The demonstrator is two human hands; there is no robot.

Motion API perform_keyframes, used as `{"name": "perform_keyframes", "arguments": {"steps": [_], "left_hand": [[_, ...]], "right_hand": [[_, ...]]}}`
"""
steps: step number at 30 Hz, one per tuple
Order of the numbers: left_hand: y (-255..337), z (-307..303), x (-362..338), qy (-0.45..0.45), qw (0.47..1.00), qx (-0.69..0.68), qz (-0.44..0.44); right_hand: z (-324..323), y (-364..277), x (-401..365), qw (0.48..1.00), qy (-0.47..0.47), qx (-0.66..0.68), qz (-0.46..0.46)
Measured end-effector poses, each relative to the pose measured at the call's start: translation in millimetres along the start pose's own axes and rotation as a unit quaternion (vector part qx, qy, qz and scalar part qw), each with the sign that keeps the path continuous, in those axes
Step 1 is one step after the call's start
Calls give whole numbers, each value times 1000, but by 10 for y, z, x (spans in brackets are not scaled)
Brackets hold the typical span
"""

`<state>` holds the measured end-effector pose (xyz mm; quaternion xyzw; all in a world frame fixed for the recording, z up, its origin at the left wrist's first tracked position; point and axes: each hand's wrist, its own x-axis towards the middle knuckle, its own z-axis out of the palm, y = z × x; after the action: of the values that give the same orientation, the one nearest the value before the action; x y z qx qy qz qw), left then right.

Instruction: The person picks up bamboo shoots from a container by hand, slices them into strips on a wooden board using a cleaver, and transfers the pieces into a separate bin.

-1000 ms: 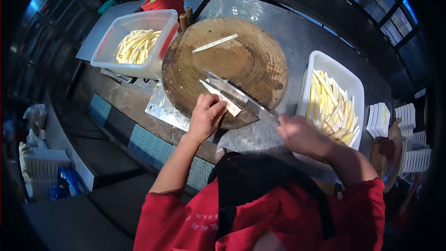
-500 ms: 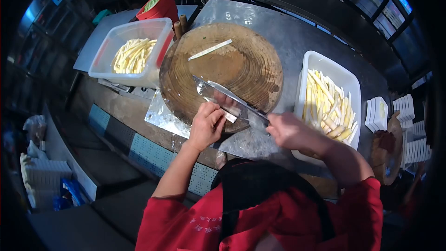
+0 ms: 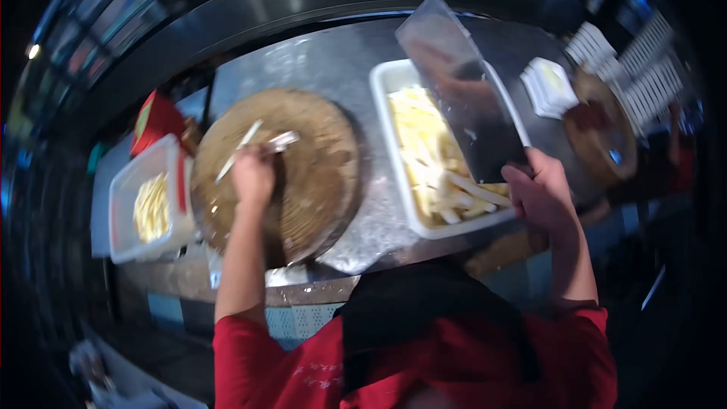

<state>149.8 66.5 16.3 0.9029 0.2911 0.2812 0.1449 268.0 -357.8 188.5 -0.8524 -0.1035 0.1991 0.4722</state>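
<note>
My right hand (image 3: 541,185) is closed round the handle of a cleaver (image 3: 458,83), whose broad blade is raised over a white tub (image 3: 421,226) of pale yellow-white stalks (image 3: 424,148). Over the round wooden chopping block (image 3: 318,159), my left hand (image 3: 254,170) has its fingers closed on pale cut pieces (image 3: 282,141); blur softens the fingertips. A thin pale strip (image 3: 248,134) lies on the block beside those fingers.
Left of the block stands a clear tub (image 3: 121,216) holding pale strips (image 3: 151,208), with a red container (image 3: 157,125) behind it. White trays (image 3: 549,87) and another round board (image 3: 598,132) are at the right.
The view has turned to the right. The cleaver has left the block and is now raised over the right tub. My left hand has moved with the pieces further up the block, beside the strip.
</note>
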Motion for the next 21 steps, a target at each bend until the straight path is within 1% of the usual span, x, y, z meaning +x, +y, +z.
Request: {"name": "perform_keyframes", "arguments": {"steps": [1,2,4,6,8,10,11,12,13,14,16,17,18,19,20,21], "left_hand": [[53,-24,120,35,995,64,66],[253,-24,242,48,997,45,47],[702,52,409,46,991,-39,118],[1316,241,462,12,967,-102,231],[1875,478,439,-62,928,-130,343],[2295,784,440,-180,892,-168,380],[2423,968,438,-183,889,-166,386],[2519,1168,433,-217,889,-128,381],[2624,1237,432,-249,888,-89,375],[2674,1273,409,-250,886,-87,381],[2778,1236,326,-205,878,-89,424],[2758,1306,333,-213,859,-85,458],[2799,1319,329,-213,857,-83,462],[2831,1329,320,-234,853,-102,455],[2847,1330,322,-254,849,-121,447],[2849,1334,377,-253,847,-139,447]], "right_hand": [[-168,177,-33,999,43,30,-14],[-309,262,-103,997,65,35,-4],[-500,415,-282,986,150,75,-8],[-639,646,-402,979,176,107,-12],[-710,793,-511,965,223,134,10],[-764,916,-597,959,239,146,30],[-790,984,-636,960,243,138,31],[-816,1043,-671,960,247,129,30],[-835,1092,-709,958,251,133,31],[-851,1136,-748,960,247,132,22],[-903,1201,-766,959,247,134,11],[-917,1227,-767,962,236,135,6],[-923,1246,-769,965,224,135,0],[-928,1264,-746,962,212,174,-4],[-925,1277,-711,962,211,176,-6],[-919,1282,-668,961,203,187,-3]]}}
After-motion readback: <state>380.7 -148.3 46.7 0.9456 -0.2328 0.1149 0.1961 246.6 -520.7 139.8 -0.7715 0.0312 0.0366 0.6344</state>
